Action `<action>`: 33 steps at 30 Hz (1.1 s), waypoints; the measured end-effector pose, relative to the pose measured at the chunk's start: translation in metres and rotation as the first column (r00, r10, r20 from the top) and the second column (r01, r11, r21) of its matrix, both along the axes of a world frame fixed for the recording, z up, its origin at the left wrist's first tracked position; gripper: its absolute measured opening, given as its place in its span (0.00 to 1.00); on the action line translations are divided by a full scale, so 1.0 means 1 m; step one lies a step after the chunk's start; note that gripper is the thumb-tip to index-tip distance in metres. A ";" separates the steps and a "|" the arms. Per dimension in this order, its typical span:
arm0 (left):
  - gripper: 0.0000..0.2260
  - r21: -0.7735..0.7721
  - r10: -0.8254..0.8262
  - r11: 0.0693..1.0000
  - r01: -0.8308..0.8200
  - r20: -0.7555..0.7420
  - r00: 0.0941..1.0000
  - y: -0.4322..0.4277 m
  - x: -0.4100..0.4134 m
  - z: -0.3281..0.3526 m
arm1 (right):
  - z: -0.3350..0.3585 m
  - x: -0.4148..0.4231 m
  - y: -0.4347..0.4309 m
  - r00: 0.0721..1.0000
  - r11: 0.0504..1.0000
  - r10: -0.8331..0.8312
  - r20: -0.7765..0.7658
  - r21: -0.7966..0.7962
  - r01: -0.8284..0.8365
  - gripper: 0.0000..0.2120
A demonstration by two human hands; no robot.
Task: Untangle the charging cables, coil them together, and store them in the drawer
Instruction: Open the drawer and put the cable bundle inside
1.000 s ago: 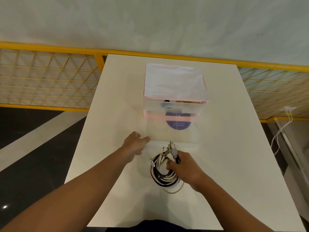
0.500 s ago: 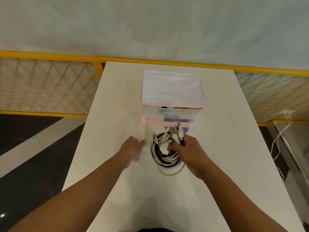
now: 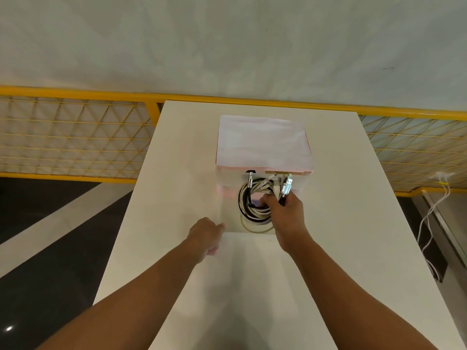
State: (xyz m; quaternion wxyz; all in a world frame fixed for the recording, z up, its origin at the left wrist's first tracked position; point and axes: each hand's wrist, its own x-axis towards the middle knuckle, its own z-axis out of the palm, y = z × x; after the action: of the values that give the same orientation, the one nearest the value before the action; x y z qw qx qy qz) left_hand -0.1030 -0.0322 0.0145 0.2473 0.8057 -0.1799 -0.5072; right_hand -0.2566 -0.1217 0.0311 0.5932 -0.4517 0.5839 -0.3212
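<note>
The right hand (image 3: 285, 213) grips the coiled cables (image 3: 252, 209) over the open drawer (image 3: 220, 210) (plugs pointing away); the left hand (image 3: 204, 236), loosely curled, touches its front-left corner, grip unclear.

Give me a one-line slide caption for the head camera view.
Right hand holds coiled charging cables over the open translucent drawer; left hand at its front corner.

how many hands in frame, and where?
2. The right hand grips the cable coil over the open drawer; the left hand is at the drawer's front-left corner. None hidden.
</note>
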 end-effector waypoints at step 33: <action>0.08 0.027 0.028 0.999 -0.025 -0.134 0.991 -0.007 0.008 -0.010 | -0.055 0.012 -0.024 0.917 0.975 0.171 -0.360 0.198 -0.104 0.08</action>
State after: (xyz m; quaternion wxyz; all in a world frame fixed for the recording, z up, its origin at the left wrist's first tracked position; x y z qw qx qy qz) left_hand -0.0949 -0.0395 0.0046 0.2555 0.7752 -0.1458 -0.5591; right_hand -0.2446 -0.1459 -0.0243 0.5291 -0.4910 0.6790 -0.1341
